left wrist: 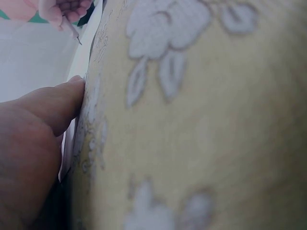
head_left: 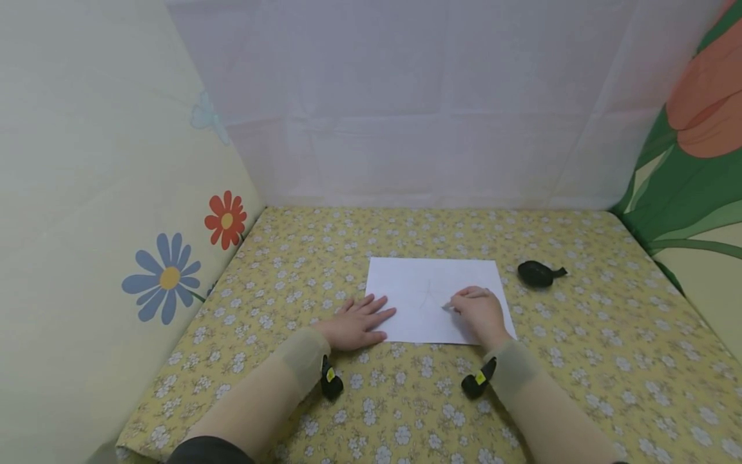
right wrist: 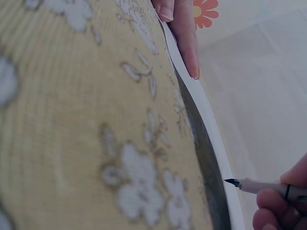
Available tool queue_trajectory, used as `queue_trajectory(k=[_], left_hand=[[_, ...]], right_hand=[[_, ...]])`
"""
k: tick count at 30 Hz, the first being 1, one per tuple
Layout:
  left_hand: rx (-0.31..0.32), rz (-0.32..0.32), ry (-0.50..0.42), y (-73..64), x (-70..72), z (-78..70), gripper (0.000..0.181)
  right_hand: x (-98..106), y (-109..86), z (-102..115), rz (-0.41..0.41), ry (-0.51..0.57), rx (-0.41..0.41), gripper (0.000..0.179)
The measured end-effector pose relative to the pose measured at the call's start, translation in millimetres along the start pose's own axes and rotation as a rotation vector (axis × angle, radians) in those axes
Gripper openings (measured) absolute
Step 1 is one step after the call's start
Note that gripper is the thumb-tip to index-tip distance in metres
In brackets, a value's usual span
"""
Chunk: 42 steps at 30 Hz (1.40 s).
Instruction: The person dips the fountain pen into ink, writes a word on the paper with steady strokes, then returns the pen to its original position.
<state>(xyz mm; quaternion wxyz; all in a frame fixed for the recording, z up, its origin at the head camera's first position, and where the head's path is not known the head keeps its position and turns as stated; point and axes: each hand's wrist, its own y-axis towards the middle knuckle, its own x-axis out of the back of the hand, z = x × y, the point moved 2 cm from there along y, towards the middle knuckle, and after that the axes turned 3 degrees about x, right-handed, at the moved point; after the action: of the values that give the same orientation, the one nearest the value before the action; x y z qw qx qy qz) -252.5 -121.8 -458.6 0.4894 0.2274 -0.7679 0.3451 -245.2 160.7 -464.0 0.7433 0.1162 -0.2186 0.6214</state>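
A white sheet of paper (head_left: 400,274) lies on the table, with a few faint thin lines drawn near its middle. My left hand (head_left: 356,323) rests on the sheet's left side, fingers spread. In my right hand (head_left: 482,314), over the paper's right half, a fountain pen (right wrist: 261,186) is pinched between thumb and fingers. Its dark pointed nib (right wrist: 232,182) meets the paper's surface in the right wrist view. From the left wrist view, the left thumb (left wrist: 62,98) presses at the paper's near edge. Part of the pen's barrel is hidden by the right fingers.
A yellow cloth with white flowers (head_left: 278,258) covers the table. Right of the paper lies a small black rounded object with a short tail (head_left: 536,274). A pale hanging sheet (head_left: 406,129) closes off the back, and printed flower panels stand at both sides.
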Motion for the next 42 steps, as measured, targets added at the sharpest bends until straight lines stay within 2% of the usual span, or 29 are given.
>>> queue_trajectory(k=[18, 42], left_hand=[[0.019, 0.009, -0.006, -0.3, -0.7, 0.1, 0.062], [0.019, 0.006, 0.006, 0.2, -1.6, 1.0, 0.063]], right_hand=[[4.7, -2.1, 1.1, 0.004, -0.009, -0.038, 0.019], [4.5, -0.7, 0.0, 0.006, -0.025, -0.009, 0.018]])
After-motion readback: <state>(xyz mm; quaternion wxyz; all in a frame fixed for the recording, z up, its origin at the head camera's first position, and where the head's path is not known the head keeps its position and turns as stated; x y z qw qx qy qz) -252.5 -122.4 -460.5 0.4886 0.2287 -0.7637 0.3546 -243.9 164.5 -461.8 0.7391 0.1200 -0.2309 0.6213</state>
